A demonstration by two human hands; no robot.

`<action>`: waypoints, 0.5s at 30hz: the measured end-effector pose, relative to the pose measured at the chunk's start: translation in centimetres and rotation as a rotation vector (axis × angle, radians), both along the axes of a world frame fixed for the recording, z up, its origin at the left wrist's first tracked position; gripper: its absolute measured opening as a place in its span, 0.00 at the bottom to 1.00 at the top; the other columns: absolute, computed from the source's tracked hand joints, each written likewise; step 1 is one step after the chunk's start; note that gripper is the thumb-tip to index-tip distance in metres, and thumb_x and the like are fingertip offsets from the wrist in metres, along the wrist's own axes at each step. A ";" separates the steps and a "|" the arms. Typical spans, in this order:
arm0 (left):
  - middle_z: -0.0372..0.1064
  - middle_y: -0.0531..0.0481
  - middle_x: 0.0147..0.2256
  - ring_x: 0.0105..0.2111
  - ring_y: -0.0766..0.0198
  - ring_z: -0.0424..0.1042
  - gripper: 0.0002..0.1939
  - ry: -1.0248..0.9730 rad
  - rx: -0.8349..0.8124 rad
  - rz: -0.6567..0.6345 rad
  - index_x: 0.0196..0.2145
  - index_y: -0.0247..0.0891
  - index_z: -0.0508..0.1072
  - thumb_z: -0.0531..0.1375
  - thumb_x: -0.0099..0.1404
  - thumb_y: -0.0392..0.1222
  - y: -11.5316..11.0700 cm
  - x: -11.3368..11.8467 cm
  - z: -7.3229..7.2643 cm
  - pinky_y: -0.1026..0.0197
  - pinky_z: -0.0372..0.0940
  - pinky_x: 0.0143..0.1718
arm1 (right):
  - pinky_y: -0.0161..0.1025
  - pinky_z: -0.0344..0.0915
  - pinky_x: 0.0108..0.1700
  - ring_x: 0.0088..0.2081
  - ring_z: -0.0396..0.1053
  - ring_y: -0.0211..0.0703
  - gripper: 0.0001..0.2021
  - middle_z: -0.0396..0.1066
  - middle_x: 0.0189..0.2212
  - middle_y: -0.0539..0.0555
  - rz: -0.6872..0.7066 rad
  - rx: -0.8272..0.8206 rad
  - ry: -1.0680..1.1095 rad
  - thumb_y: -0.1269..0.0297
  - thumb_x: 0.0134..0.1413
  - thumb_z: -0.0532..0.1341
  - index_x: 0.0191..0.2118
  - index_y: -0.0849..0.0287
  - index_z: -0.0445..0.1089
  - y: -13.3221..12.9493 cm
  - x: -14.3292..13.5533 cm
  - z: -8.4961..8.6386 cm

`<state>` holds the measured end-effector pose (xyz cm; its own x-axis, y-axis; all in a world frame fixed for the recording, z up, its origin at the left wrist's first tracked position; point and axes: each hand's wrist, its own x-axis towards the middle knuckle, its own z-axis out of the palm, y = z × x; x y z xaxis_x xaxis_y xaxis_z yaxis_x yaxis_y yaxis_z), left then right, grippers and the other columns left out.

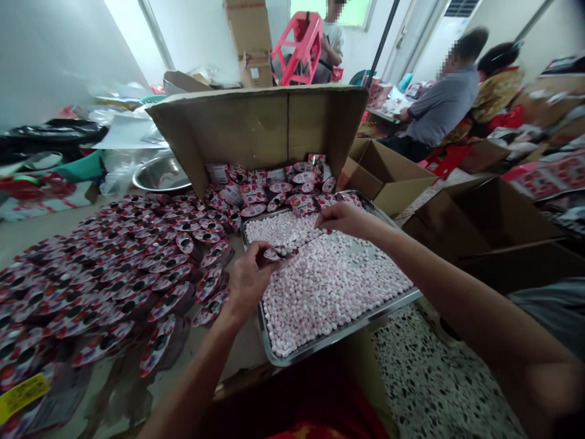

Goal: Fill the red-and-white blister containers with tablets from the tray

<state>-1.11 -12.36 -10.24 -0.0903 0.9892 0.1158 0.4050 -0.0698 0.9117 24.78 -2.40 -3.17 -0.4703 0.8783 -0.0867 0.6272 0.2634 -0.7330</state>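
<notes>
My left hand [249, 277] is closed on a small red-and-white printed oval pack [280, 252], tilted over the tray, with a few white pieces showing at its opening. Over the far part of the metal tray [315, 344], my right hand [337, 221] has its fingers pinched together just above the pieces; what they hold is hidden. Small white, pill-like candies [320, 292] cover most of the tray. Rows of similar oval packs [169, 299], with dark openings, stand on the table left of my left hand.
Behind the tray, a cardboard box [269, 125] on its side holds several filled printed packs [253, 194]. A metal bowl [162, 174] sits at back left. Open cartons [388, 174] stand at the right. Co-workers [441, 97] sit farther back, near a pink stool [301, 46].
</notes>
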 end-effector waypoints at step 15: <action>0.73 0.48 0.42 0.40 0.62 0.74 0.22 -0.354 -0.033 -0.030 0.45 0.37 0.71 0.68 0.51 0.37 -3.3 0.0 -1.9 0.63 0.69 0.41 | 0.36 0.56 0.32 0.28 0.65 0.37 0.09 0.74 0.27 0.51 0.066 0.390 -0.568 0.65 0.54 0.60 0.36 0.56 0.79 -4.5 0.0 7.7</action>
<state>-1.13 -15.65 -12.12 -0.0895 0.9947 0.0504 0.0614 -0.0450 0.9971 24.75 -6.94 4.58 -0.4989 0.8665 -0.0184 0.8594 0.4919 -0.1397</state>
